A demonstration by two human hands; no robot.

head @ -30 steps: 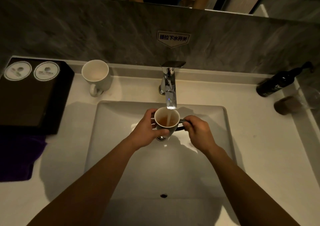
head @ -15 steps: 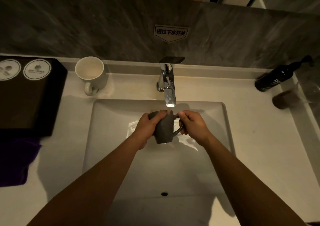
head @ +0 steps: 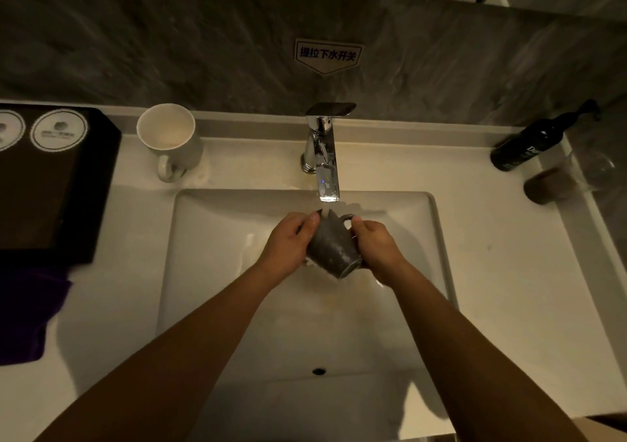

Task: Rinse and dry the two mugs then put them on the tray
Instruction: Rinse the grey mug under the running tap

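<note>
A dark grey mug [head: 330, 246] is tipped over above the sink basin [head: 217, 272], its base turned toward me and its mouth facing away under the running tap [head: 325, 167]. My left hand [head: 288, 241] grips the mug's left side. My right hand [head: 376, 245] holds its right side by the handle. A white mug [head: 169, 139] stands upright on the counter behind the basin's left corner. The black tray [head: 98, 183] lies at the far left with two round paper coasters on it.
A purple cloth [head: 27, 319] lies on the counter in front of the tray. At the far right stand a dark pump bottle [head: 532, 143] and a glass tumbler [head: 563, 180]. A grey stone wall with a sign rises behind the tap.
The grey mug went from upright and filling with brownish water to tipped over, emptied into the basin. Both hands turned with it and dropped slightly lower.
</note>
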